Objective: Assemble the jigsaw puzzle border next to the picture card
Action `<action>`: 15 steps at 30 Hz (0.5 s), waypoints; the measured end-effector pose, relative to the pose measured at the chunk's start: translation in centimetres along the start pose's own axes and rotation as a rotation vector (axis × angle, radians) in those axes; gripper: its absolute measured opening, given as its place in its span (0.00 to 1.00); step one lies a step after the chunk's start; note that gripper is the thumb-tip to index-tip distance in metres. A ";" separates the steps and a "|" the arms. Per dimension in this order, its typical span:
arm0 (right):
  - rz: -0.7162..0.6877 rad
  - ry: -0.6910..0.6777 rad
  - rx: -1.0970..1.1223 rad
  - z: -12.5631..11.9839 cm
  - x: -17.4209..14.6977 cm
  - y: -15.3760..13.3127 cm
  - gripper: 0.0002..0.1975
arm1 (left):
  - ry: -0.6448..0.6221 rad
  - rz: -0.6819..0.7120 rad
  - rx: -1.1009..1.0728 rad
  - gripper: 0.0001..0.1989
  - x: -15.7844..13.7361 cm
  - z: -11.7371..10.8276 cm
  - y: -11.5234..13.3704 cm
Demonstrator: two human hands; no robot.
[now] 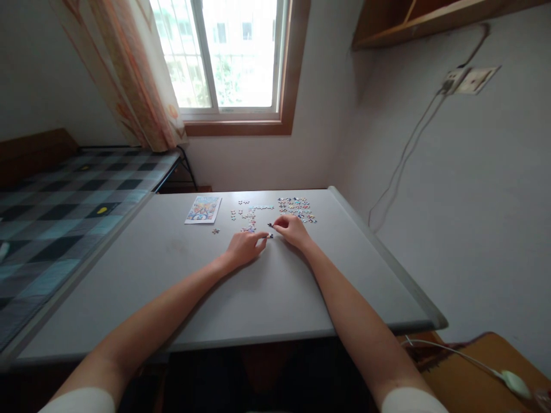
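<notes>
My left hand [244, 248] rests low over the table, thumb and forefinger closed on a small dark-and-white jigsaw puzzle piece [270, 236]. Just beyond it, my right hand [293, 229] pinches a dark jigsaw puzzle piece [271, 225] at its fingertips. The two pieces are close but apart. Left of them lies a partly joined puzzle section [252, 218], an L-shaped strip whose lower end my left hand partly hides. Loose pieces [233, 215] lie left of that strip, and one single piece [216, 231] sits farther left.
Rows of loose pieces [297, 207] spread at the back right of the grey table [206, 304]. A colourful picture sheet [204, 210] lies at the left. Beyond the table are a checked bed [107, 178], a window and a wall with a hanging cable [402, 158].
</notes>
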State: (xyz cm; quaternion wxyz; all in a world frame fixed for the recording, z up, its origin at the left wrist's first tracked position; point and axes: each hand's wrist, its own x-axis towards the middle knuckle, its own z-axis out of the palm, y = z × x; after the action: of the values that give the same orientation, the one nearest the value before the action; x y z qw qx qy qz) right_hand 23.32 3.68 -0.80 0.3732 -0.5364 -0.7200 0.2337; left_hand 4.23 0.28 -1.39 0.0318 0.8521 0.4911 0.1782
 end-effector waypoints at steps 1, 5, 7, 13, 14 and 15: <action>0.012 -0.002 0.012 0.0 0.0 0.1 0.04 | -0.009 0.013 0.018 0.16 -0.1 0.1 0.2; 0.030 -0.010 0.053 -0.1 0.1 0.4 0.07 | -0.037 0.041 0.052 0.18 -0.4 0.2 0.5; 0.025 -0.001 0.028 -0.3 0.2 0.5 0.07 | -0.045 0.044 0.050 0.18 -0.5 0.1 0.6; 0.043 -0.021 -0.038 -0.9 0.3 0.4 0.06 | -0.054 0.037 0.018 0.19 -0.6 -0.2 0.6; 0.042 -0.045 -0.029 -1.0 0.3 0.4 0.06 | -0.055 0.039 0.009 0.19 -0.6 -0.3 0.6; 0.042 -0.073 -0.021 -1.0 0.3 0.5 0.07 | -0.057 0.039 0.002 0.18 -0.6 -0.3 0.6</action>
State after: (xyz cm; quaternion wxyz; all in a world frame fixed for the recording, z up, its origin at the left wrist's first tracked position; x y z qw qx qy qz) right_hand 24.36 4.00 -0.45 0.3363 -0.5463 -0.7241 0.2533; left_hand 4.35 -0.57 -1.12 0.0416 0.8663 0.4733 0.1541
